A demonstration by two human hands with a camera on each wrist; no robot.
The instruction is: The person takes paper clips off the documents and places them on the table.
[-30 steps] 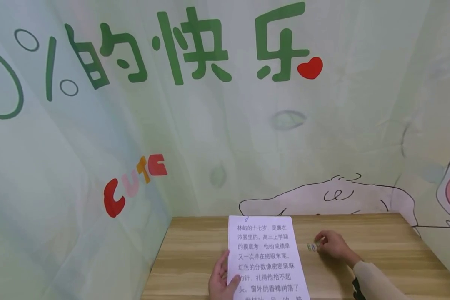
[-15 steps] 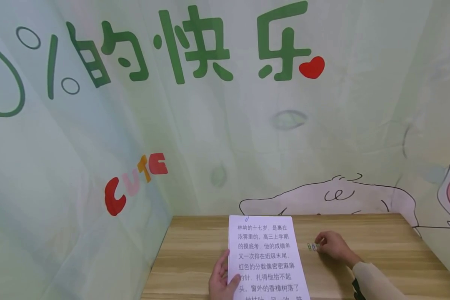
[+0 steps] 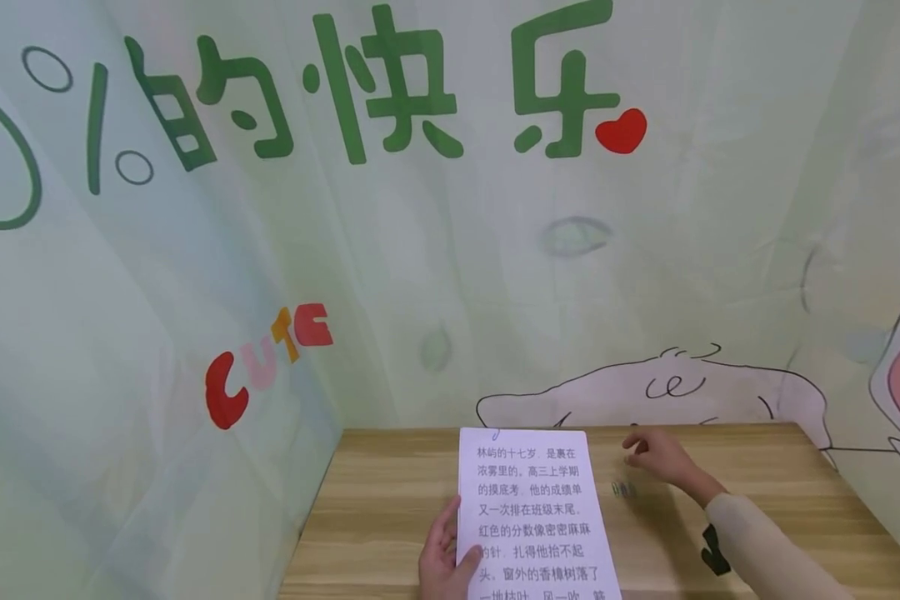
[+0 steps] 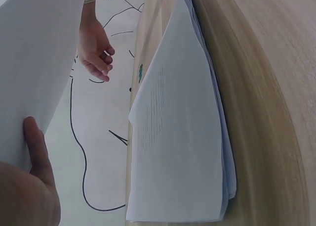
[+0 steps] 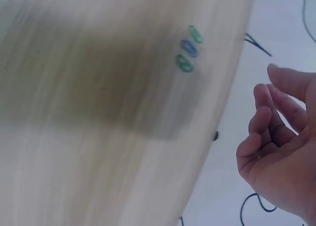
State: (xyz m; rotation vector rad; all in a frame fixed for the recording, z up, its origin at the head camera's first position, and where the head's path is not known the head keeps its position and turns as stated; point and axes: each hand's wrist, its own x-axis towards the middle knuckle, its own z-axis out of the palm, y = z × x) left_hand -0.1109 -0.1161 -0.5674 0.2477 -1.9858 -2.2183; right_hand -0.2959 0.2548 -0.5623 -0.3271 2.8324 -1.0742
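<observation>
My left hand (image 3: 442,554) grips the left edge of a printed sheet of paper (image 3: 532,517), thumb on its face. A thin paper clip (image 3: 496,433) sits at the sheet's top edge. In the left wrist view, the raised paper (image 4: 39,53) stands beside a stack of sheets (image 4: 182,122) on the table. My right hand (image 3: 663,458) hovers above the table, fingers loosely curled; nothing shows between them in the right wrist view. Below it lie a green paper clip (image 5: 196,34), a blue paper clip (image 5: 189,48) and another green paper clip (image 5: 184,64) in a row.
The wooden table (image 3: 382,492) ends at a printed cloth backdrop (image 3: 435,250) behind and at the left. A dark band (image 3: 715,554) is on the right wrist, below a light sleeve (image 3: 765,542).
My right hand has lifted off the row of paper clips and moved up, toward the table's back. The paper clips are uncovered. My left hand and the paper are almost still.
</observation>
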